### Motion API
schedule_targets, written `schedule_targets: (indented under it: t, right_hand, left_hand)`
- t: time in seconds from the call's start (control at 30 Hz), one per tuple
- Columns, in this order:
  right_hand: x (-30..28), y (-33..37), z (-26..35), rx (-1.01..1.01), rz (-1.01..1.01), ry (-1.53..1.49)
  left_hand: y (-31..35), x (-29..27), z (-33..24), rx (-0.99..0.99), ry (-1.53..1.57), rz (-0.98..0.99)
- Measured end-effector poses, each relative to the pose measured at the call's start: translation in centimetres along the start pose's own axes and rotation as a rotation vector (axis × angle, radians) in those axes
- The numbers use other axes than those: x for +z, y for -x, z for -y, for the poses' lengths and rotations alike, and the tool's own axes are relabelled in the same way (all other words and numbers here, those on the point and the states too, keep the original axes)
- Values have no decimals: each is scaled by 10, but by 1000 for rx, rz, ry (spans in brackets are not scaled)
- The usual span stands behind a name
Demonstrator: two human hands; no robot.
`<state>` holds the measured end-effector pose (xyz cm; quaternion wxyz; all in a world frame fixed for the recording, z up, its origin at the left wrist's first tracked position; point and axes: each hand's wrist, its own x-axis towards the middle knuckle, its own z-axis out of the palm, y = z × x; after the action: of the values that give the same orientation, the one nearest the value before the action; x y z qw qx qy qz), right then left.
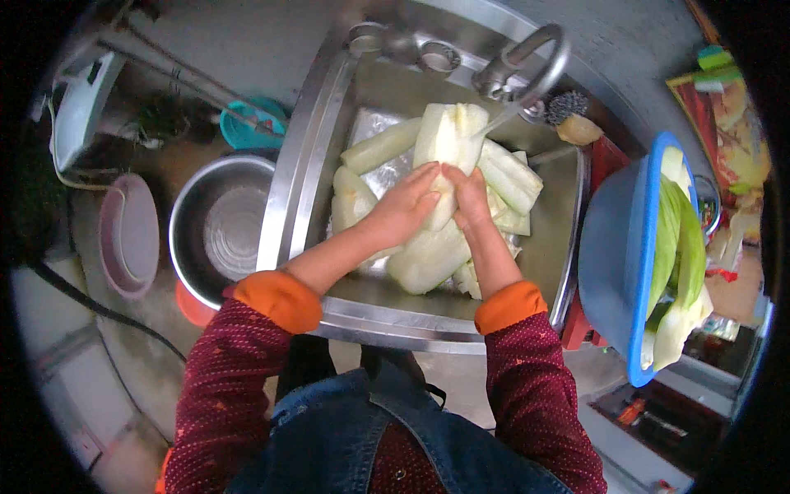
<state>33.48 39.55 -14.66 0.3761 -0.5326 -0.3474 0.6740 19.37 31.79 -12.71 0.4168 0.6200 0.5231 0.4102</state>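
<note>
Your left hand (pixel 407 202) and right hand (pixel 469 196) are curled around one pale vegetable (pixel 448 136), held within the sink (pixel 288 177) beneath the tap (pixel 553 70). You appear partway through rinsing it; whether the other pale pieces (pixel 428 259) around it are already rinsed cannot be told, and greener produce (pixel 671 239) lies in the blue basin (pixel 609 247).

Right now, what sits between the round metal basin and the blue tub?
In the head view: the metal sink with pale vegetable pieces, the left hand and right hand, then a red object.
</note>
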Motion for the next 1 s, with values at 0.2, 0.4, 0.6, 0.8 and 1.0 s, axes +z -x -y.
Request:
schedule_targets:
  t: [0.2,0.4,0.6,0.8,1.0]
  right_hand:
    - [-14,12,7,-2,-7,-22]
    - [-31,13,32,44,86,-64]
    - [-33,22,41,88,188,33]
    - [-35,17,44,158,347,-163]
    - [-35,9,44,229,357,-215]
  left_hand:
    - [-63,24,-9,103,-472,11]
    - [-103,39,-12,206,-482,-221]
    - [-156,0,11,-374,118,-243]
    - [-132,-4,17,-425,1279,-92]
    - [-104,2,6,-531,1359,-133]
